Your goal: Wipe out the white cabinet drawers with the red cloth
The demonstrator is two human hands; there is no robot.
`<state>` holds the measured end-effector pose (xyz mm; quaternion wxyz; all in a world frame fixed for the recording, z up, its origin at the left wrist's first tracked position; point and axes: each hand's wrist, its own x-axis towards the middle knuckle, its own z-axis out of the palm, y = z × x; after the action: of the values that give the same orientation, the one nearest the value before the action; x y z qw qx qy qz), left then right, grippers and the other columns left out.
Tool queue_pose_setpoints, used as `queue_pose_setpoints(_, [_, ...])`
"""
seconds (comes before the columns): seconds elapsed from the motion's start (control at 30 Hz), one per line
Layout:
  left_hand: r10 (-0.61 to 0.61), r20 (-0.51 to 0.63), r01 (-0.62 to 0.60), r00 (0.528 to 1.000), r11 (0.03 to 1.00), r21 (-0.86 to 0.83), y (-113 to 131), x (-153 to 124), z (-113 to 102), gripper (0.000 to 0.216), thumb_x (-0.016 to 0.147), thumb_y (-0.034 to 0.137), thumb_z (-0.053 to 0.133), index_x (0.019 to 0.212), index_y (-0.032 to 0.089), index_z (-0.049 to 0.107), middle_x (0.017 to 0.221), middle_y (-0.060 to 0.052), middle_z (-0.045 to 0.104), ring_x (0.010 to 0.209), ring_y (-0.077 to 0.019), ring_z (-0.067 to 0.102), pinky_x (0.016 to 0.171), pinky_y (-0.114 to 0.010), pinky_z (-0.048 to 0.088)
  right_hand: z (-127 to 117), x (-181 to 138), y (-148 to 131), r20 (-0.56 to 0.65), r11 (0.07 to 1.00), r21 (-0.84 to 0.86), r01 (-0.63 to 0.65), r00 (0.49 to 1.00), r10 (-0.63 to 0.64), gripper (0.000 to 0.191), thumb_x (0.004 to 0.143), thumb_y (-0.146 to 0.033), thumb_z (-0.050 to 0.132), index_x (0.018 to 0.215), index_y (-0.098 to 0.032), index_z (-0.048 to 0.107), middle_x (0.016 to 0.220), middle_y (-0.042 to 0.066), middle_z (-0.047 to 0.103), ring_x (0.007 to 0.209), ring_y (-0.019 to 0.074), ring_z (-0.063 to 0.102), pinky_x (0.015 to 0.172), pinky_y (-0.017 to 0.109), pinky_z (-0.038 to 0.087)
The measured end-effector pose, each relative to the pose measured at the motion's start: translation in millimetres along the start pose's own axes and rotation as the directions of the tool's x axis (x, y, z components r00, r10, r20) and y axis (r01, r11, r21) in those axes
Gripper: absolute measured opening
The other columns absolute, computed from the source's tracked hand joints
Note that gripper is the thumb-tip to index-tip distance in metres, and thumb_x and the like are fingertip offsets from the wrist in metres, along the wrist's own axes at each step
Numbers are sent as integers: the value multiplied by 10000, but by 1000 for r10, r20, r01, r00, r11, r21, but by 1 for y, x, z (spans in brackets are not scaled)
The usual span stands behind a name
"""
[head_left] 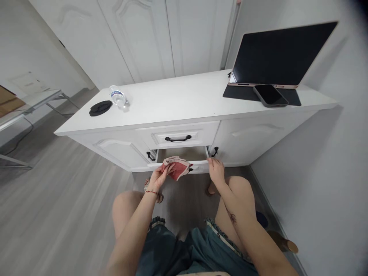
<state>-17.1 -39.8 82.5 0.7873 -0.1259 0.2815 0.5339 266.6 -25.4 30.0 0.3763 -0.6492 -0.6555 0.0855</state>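
Observation:
A folded red cloth (178, 168) with pale pink edges is pinched in my left hand (158, 178), just over the front edge of a pulled-out lower drawer (201, 167). My right hand (216, 171) grips the top edge of that drawer's front near its right corner, fingers curled over it. The drawer's inside shows a bare, greyish bottom, partly covered by the cloth. Above it, the upper drawer (198, 134) with a black handle (178, 138) is closed.
On the white cabinet top (172, 99) lie a clear plastic bottle (117, 97), a black flat round object (100, 108), a propped tablet (281, 55) and a phone (270, 95). A wall (322, 165) stands close on the right; a metal-legged table (34, 101) is at left.

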Motion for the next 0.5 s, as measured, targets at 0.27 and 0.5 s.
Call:
queue_pose_setpoints(0.27, [98,-15,-98,995,995,-28,44,-19,-27,662,835,36,263,1476,94,111,1461,-223,362,1272,-253,454,817,-307,571,4,-1,1,-14,1000,-10,18,1000,-18,583,980,-422,188,880,-149,693,910,134,694,910,257,587,841,381,391])
queue_pose_setpoints(0.5, [177,-18,-178,984,983,-45,69,-36,-40,647,851,63,283,1478,100,128,1467,-216,358,1256,-248,477,843,-317,561,7,-3,0,-29,999,-14,31,999,-32,585,976,-425,191,884,-137,692,916,144,692,901,263,582,850,391,398])
